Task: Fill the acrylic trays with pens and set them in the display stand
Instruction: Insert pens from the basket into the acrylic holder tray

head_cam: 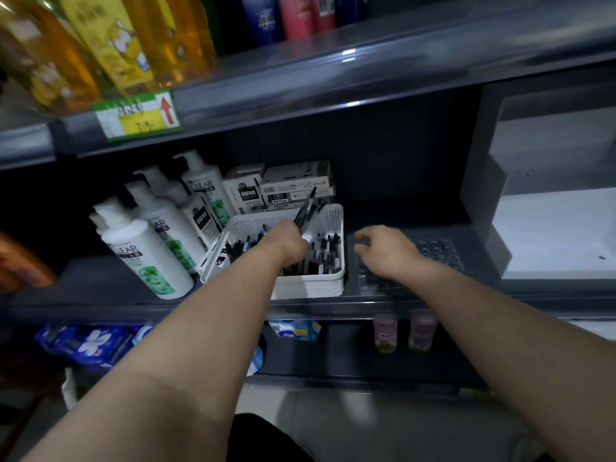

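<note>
A white perforated basket (328,285) on the dark shelf holds several black pens (325,253). My left hand (286,240) is over the basket and grips a bunch of black pens (306,210) that stick up and away from me. Right of the basket lies a clear acrylic tray (440,251) with rows of round holes, flat on the shelf. My right hand (383,250) rests on the tray's left part with its fingers curled at the tray's near-left edge; whether they grip it is unclear.
White pump shampoo bottles (146,251) stand left of the basket, and pen boxes (283,186) are stacked behind it. A grey and white stepped stand (550,208) is at the right. Yellow bottles (100,45) fill the shelf above. Packets and small bottles sit on the shelf below.
</note>
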